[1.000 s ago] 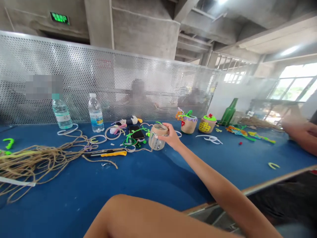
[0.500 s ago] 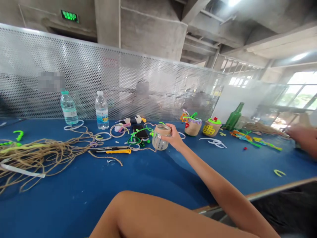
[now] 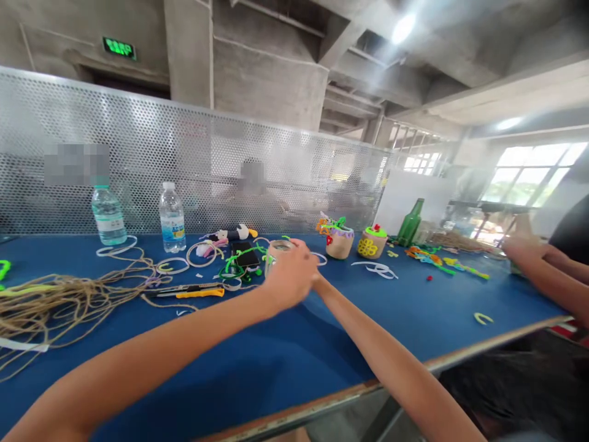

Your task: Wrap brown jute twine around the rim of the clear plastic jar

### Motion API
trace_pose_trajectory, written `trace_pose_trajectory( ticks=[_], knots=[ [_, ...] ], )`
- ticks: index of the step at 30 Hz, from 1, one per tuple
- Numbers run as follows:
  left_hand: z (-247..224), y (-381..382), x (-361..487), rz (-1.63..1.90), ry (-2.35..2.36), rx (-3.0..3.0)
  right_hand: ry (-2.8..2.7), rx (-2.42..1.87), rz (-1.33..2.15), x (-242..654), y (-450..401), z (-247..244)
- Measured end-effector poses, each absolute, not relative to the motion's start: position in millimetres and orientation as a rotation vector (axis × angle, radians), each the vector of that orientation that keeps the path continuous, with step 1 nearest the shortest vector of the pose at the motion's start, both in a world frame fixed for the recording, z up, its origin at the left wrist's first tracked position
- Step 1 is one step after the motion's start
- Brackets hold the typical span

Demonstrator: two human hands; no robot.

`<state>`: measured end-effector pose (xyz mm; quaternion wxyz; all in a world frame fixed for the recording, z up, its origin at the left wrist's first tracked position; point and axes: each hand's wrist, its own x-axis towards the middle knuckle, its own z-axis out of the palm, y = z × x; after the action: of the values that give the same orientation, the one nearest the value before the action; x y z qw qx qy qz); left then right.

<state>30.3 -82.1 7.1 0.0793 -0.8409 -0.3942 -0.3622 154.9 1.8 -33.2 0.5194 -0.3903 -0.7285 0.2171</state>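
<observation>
A glass jar [image 3: 277, 247] stands on the blue table, its lower front hidden by my hands. My right hand [image 3: 301, 245] is at the jar's right side, fingers curled round it near the rim, mostly covered by the other hand. Reaching in from the lower left, my left hand [image 3: 291, 277] lies across the jar's front and over my right hand; its fingers are blurred and I cannot make out their grip. Just left of the jar are a black phone [image 3: 245, 255] and green fuzzy wire [image 3: 232, 267].
Tangled twine [image 3: 69, 294], a yellow cutter [image 3: 200, 293] and two water bottles [image 3: 172, 221] are on the left. Two decorated pots [image 3: 339, 244], white strips [image 3: 377, 269] and a green bottle [image 3: 411, 224] are on the right. Another person's hands [image 3: 529, 248] are far right.
My left hand has come in from the left to the jar and my right hand. A bent bare limb has left the lower foreground. The view has shifted, and the other person's hands show more.
</observation>
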Motion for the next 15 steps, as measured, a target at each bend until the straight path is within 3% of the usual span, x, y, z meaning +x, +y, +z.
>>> trace_pose_trajectory(
  ticks=[15],
  knots=[
    [9, -68, -13, -1.111, -1.414, -2.682, -1.734, -0.891, 0.621, 162, -16, -21]
  ],
)
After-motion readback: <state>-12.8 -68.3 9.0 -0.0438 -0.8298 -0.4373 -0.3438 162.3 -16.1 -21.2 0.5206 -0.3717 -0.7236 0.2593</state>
